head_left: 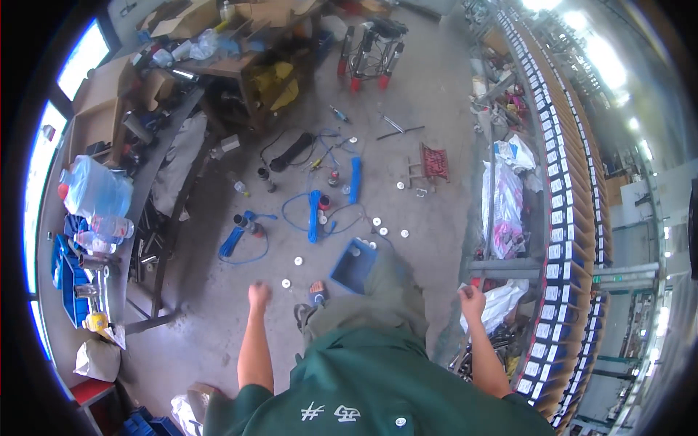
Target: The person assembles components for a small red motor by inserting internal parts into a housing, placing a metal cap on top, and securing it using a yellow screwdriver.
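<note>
My left hand [259,294] hangs over the floor with its fingers curled closed; whatever may be inside is hidden. On the other side, my right hand [471,299] is closed in a pinch beside the shelving, near a white plastic bag [502,305]. What it pinches, if anything, is too small to tell. A blue plastic bin [351,270] stands by my legs. Ahead lie coiled blue cables [314,216] joined to dark cylindrical parts [323,203]. White round discs [299,261] are scattered around them, several near the bin.
At left, a cluttered workbench [171,167] holds a large clear water jug [98,190] and cardboard boxes. A long rack of labelled boxes [556,272] runs along the right. A red-footed stand [371,54], a red slatted piece [435,161] and a black cable coil [292,151] sit farther ahead.
</note>
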`<state>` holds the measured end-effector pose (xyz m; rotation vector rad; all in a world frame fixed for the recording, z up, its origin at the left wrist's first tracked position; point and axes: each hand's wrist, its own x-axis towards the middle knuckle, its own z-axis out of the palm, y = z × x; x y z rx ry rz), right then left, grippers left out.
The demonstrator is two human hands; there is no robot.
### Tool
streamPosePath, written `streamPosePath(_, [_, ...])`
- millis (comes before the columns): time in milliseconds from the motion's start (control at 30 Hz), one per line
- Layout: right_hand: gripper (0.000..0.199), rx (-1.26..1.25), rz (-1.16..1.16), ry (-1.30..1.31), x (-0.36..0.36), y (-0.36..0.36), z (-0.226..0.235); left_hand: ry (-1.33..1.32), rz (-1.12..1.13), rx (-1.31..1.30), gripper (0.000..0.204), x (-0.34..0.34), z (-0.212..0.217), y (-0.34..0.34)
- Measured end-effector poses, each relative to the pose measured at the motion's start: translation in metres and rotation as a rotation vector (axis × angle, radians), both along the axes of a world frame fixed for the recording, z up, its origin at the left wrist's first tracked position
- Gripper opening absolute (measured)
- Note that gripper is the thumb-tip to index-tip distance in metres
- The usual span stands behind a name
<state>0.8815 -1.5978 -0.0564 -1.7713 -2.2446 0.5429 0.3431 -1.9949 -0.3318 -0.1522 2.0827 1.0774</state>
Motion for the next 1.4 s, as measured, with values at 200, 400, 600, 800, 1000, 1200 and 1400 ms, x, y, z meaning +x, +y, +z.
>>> streamPosePath(200, [0.015,0.032,0.100,0.100,-0.114,0.263,-0.023,0.199,-0.199,0.335,0.031,-0.108,0.109,0.377])
streamPosePath(400, [0.012,-0.010,0.675,0.090,-0.399,0.624,-0.079,0.463,0.007,0.061,0.028,-0.141,0.067,0.468])
streamPosePath(600, [0.011,-0.056,1.219,0.165,-0.704,0.751,-0.082,-0.021,0.815,0.049,0.021,-0.068,0.087,0.549])
streamPosePath(800, [0.012,-0.221,1.437,0.273,-0.828,0.742,-0.063,0.131,0.801,0.107,0.021,-0.103,0.117,0.687])
streamPosePath(1000, [0.015,-0.411,1.556,0.083,-0.852,0.705,-0.096,0.159,1.094,0.265,0.018,-0.093,0.048,0.763])
streamPosePath(1200, [0.013,-0.621,1.807,-0.146,-0.862,0.656,-0.182,-0.162,1.637,-0.128,0.019,0.062,-0.053,0.814])
streamPosePath(1400, [0.013,-0.690,2.332,-0.207,-0.876,0.564,-0.383,-0.146,1.445,-0.393,0.024,0.120,-0.224,0.847])
